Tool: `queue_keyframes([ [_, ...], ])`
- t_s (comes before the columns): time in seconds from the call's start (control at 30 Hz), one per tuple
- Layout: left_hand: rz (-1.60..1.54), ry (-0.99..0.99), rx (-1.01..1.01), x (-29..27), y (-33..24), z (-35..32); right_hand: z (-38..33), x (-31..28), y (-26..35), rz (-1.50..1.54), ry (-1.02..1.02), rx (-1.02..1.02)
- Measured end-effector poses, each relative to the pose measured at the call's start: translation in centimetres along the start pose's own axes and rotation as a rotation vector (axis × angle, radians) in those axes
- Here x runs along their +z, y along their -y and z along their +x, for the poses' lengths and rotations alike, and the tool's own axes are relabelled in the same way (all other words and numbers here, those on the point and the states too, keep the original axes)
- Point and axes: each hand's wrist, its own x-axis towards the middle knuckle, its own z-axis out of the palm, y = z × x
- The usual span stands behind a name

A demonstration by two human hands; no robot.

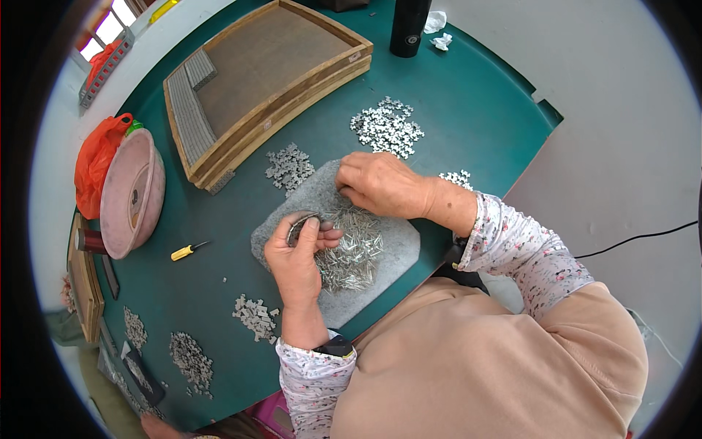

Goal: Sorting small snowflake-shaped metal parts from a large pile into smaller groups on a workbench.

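My left hand (298,271) curls around a dark, curved metal strip (295,230), pinched near the thumb. It hovers above the left part of a grey felt-like mat (398,252). Fingers of my right hand (384,184) are bent together, pointing down at the mat's far edge; whatever they hold, if anything, is hidden. Between and below my hands, a heap of thin, shiny metal pins (355,256) covers the mat's middle. Just beyond the mat is a pile of small grey metal pieces (289,167). Shinier small pieces (386,127) lie beyond my right hand.
A wooden tray (270,121) with rows of grey strips stands at the back. To the left are a pink basin (135,194), a yellow-handled screwdriver (189,250) and more piles of parts (191,362). A black tumbler (409,28) stands far back. Another person's hand (157,426) shows lower left.
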Motion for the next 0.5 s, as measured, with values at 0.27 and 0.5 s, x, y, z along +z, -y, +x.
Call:
queue_keyframes([
  [0.27, 0.059, 0.042, 0.049, 0.2, 0.2, -0.1, 1.1, 0.4, 3.0, 0.654, -0.151, 0.272],
  [0.5, 0.066, 0.05, 0.069, 0.3, 0.1, -0.1, 1.1, 0.6, 3.1, 0.63, -0.172, 0.239],
])
